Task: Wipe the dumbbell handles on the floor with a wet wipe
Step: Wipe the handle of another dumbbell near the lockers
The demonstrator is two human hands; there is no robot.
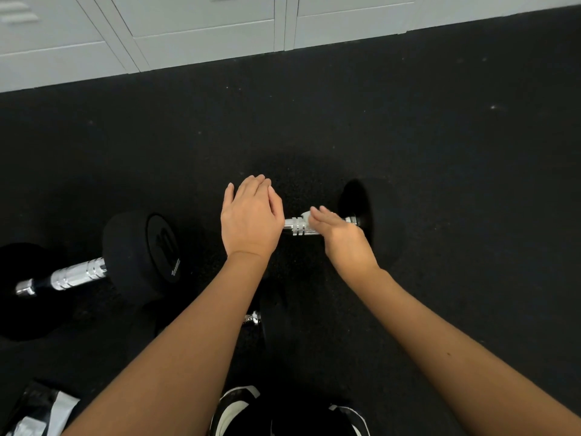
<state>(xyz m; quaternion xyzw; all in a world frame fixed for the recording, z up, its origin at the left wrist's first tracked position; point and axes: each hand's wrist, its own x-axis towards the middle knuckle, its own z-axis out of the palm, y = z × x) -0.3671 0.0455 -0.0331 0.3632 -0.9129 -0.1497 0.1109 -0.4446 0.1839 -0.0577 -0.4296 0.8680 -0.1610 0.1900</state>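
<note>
Right hand [341,237] on the knurled chrome handle [303,228] of the black dumbbell on the floor, fingers curled over a scrap of white wet wipe [306,214]
Left hand [251,218] flat, open, empty, hiding the left weight; wiping in progress; next: rub along the bar, then the second black dumbbell [94,269] at left

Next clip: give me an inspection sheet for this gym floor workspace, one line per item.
Surface: black speckled rubber floor, a few pale specks.
Job's things: right dumbbell lies under both hands, its chrome handle showing; left dumbbell lies apart; a bit of white wipe shows at the right hand.
Clutter: black and silver packet at lower left; a third chrome handle end between the arms.
Hands: left hand flat, fingers straight; right hand on the handle, grip unclear.
Cables: nothing seen.
Surroundings: pale grey lockers; shoes.
</note>
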